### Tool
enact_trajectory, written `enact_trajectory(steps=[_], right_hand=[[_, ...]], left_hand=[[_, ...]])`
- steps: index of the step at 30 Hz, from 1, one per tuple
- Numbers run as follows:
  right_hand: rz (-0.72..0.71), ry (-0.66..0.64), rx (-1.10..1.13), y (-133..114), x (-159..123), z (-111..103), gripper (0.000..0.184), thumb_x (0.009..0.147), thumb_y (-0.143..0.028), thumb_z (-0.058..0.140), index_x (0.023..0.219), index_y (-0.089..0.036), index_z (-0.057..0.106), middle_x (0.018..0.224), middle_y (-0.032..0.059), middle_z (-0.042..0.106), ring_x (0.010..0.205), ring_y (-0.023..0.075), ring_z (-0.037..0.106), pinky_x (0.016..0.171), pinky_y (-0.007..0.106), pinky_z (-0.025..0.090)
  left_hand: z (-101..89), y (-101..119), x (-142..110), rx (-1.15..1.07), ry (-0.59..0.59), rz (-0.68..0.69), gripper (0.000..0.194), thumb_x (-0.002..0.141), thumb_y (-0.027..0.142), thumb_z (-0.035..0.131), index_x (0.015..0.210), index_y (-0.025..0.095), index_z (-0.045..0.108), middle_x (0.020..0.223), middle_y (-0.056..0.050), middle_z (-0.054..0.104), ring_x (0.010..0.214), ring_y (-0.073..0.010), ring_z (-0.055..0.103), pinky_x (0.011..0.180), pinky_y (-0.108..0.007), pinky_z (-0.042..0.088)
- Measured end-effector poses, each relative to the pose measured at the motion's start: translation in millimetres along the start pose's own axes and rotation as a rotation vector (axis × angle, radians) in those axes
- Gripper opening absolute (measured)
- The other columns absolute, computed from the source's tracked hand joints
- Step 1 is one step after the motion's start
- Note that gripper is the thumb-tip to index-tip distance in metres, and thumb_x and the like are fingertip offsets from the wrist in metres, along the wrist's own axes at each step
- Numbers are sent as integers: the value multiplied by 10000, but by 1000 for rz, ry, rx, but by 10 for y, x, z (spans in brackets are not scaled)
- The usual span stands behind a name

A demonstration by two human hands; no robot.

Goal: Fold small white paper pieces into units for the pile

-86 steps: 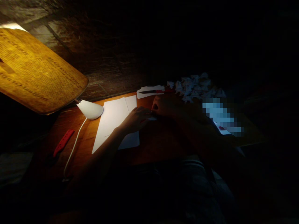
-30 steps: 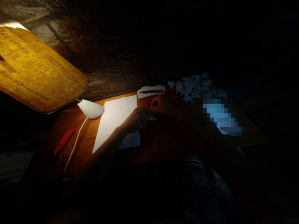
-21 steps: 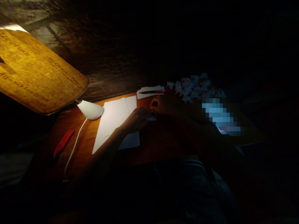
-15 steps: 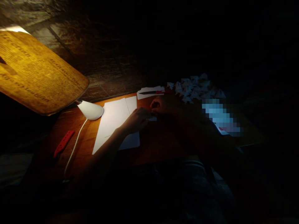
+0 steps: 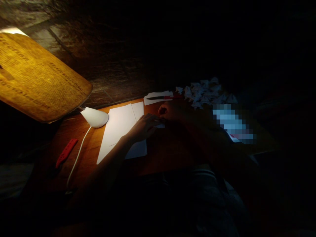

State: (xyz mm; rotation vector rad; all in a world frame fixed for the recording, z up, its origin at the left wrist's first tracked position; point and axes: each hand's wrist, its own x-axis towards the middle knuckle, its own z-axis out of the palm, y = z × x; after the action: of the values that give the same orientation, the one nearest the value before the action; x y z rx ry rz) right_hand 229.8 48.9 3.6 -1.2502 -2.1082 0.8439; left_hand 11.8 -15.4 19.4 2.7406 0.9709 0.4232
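From where I stand, the person's two bare hands are working close together over a small white paper piece (image 5: 160, 125), which sits near the middle of a wooden table (image 5: 71, 126). The left hand (image 5: 143, 127) comes in from the lower left, its fingers (image 5: 151, 122) bunched together at the piece's left end. The right hand (image 5: 171, 112) lies deep in shadow just beyond it, with its fingers (image 5: 161, 111) curled close to the same piece. The light is poor there, so I can't swear that either hand is clamped on it, though the left looks to be pinching.

Little has changed over the last few seconds: the hands have stayed gathered at the piece, and nothing around them has visibly shifted.

The left forearm crosses large white paper sheets (image 5: 118, 126), which lie at nine o'clock from the hands. At ten o'clock, a white lamp shade (image 5: 94, 118) throws the light, its white cord (image 5: 78, 158) trailing toward seven o'clock. A red perforated strip (image 5: 66, 153) lies at eight o'clock. At twelve o'clock, a craft knife with a red handle (image 5: 158, 97) rests on a paper scrap (image 5: 154, 102), and at one o'clock there is a heap of small folded paper pieces (image 5: 203, 93). A pixelated patch (image 5: 232, 123) hides whatever lies at three o'clock.
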Motion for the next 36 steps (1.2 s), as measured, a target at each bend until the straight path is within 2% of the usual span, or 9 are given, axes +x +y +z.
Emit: enact_trajectory(steps=[8,15,23,28,36], right_hand=[[10,-12,-24,-43,-28,-30,221,728,-44,793,933,-127,791,1021,87,752,828,164,668,729,265,503],[-16,6,-16,-16,-27,-8,146,758,-80,800,889,-142,780,994,79,747,812,159,658,731,268,503],[-43,0,-25,8,-28,-9,150,758,-91,793,897,-144,781,1017,81,737,829,162,654,745,270,501],[-33,-9,-12,-16,-30,-17,121,773,-93,771,882,-146,766,966,70,735,803,160,635,739,275,496],[-57,-34,-29,-34,-65,-71,183,750,-80,783,918,-154,786,1053,83,739,852,169,657,773,275,513]], left_hand=[[20,-25,-10,16,1,5,348,1008,220,560,1293,276,751,1335,-97,685,1244,-306,583,1085,-559,501],[13,-33,-16,19,-7,12,374,1004,215,560,1324,275,746,1364,-113,661,1260,-315,570,1087,-568,506],[13,-27,-8,14,-2,3,361,1001,210,570,1302,294,751,1336,-98,671,1249,-305,577,1084,-563,513],[19,-28,-12,29,-1,-4,357,1005,216,572,1307,296,744,1351,-96,668,1264,-304,575,1094,-566,511],[17,-38,-20,39,5,14,362,997,194,567,1299,263,753,1440,-114,637,1338,-315,566,1138,-581,495]])
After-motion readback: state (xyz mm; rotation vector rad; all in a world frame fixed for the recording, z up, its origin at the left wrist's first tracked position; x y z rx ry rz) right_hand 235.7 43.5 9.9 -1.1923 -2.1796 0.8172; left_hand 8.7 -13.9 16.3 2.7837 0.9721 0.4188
